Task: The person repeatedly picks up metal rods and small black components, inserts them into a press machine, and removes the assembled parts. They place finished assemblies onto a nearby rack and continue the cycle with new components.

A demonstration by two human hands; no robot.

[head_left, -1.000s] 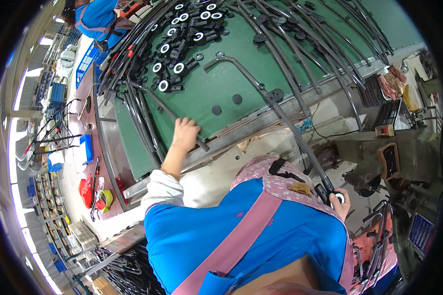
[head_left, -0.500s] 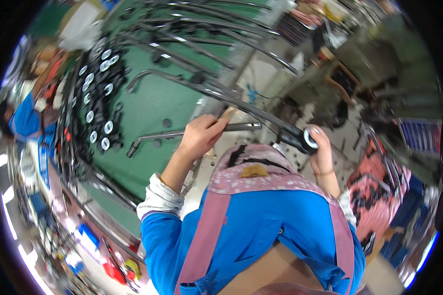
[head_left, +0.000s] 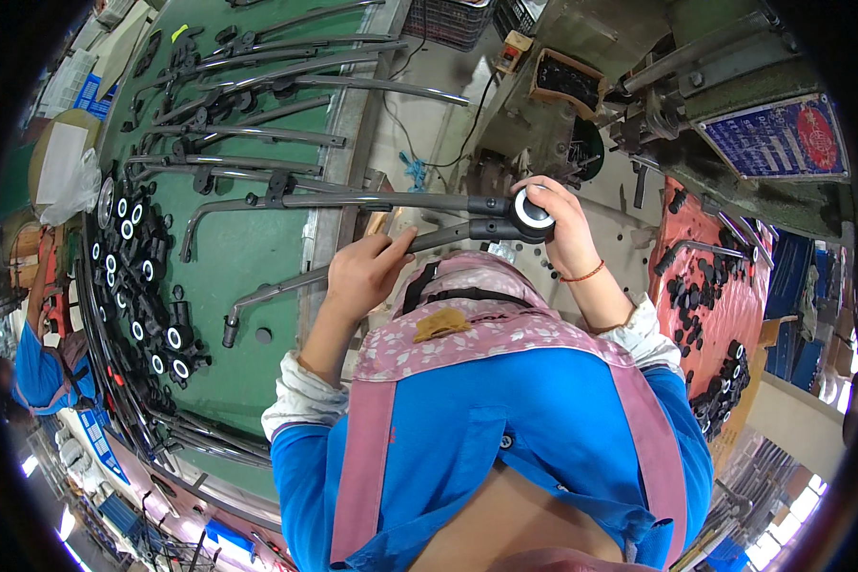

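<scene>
My right hand (head_left: 564,229) is closed around a black round joint (head_left: 534,214) with a white ring on its face. A long dark metal tube (head_left: 405,200) with a bent far end runs left from the joint's upper arm. My left hand (head_left: 360,275) grips a second bent tube (head_left: 296,282) below the first. The end of this lower tube meets the joint's lower arm; how deep it sits I cannot tell. Both tubes reach over the edge of the green table (head_left: 257,250), where a small black disc (head_left: 263,336) lies.
More bent metal tubes (head_left: 286,91) lie across the table's far part. Black joints with white rings (head_left: 129,276) are heaped at its left. On the right are a machine with a blue plate (head_left: 777,138) and a pink-covered surface (head_left: 672,250) with black parts. Another person (head_left: 48,357) works far left.
The lower tube's end, earlier apart from the joint, now meets its lower arm. The joint and upper tube have turned nearly level. The whole view has shifted.
</scene>
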